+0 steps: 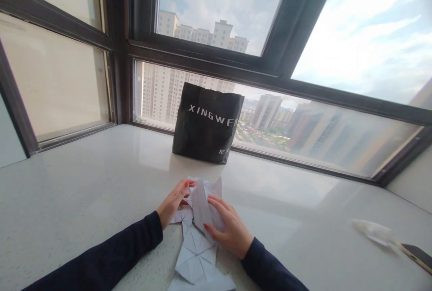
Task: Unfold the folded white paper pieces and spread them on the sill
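Note:
Between my two hands is a folded sheet of white paper (201,205), creased and tilted up from the sill. My right hand (231,228) grips its right side, thumb low and fingers across the face. At its upper left edge, my left hand (175,201) has its fingers bent around the paper; part of the fingertips is hidden. Below lie several more white folded paper pieces (197,255), overlapping, with star-like crease lines. They reach the bottom edge of the view.
A black bag (207,124) with white lettering stands upright by the window, beyond my hands. On the right lie a crumpled white tissue (373,231) and a dark flat object (418,255), cut off by the frame. Dark window frames (209,63) border the white sill (101,183).

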{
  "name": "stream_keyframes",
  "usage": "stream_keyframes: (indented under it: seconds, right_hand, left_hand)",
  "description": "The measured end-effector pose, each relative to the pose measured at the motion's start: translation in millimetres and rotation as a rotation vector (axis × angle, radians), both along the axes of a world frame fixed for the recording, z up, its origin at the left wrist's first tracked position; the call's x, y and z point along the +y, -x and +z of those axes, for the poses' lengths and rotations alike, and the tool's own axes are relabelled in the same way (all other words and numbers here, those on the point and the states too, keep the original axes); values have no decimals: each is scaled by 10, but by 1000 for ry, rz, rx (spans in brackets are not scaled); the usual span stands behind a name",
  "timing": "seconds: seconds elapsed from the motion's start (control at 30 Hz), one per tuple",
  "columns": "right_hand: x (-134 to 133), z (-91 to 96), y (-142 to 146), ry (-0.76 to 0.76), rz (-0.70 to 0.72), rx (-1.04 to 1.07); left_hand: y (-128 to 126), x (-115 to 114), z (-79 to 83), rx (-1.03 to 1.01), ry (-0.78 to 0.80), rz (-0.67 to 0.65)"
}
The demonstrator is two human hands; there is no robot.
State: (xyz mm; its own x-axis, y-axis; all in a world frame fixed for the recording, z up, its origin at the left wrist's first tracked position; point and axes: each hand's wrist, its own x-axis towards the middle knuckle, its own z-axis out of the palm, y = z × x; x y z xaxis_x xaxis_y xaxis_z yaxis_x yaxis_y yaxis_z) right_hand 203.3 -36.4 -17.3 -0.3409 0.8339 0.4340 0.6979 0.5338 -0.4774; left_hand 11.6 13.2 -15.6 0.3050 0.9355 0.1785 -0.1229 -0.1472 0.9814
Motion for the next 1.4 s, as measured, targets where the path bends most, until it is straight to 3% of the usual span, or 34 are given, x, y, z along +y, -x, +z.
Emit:
stream_keyframes:
  seconds: [0.33, 0.57, 0.67, 0.87, 1.1, 1.23, 1.4]
  right_hand:
    - [65, 26, -103, -254, -196, 429]
    - [-83, 71, -30, -250, -14, 436]
    - [-98, 109, -19, -307, -14, 395]
    - [-15, 45, -11, -155, -83, 293]
    - [127, -131, -54, 33, -137, 422]
    - [150, -98, -101, -8, -150, 511]
    - [115, -7, -124, -165, -251, 590]
  left_hand:
    - [-2, 23, -32, 34, -75, -22]
    - [7, -10, 37, -76, 54, 11]
    - [9, -2, 24, -74, 53, -4]
    - [-4, 60, -90, -32, -59, -13]
    - [-15, 39, -67, -46, -86, 10]
    - [2, 35, -24, -67, -75, 98]
    - [21, 49, -5, -103, -40, 209]
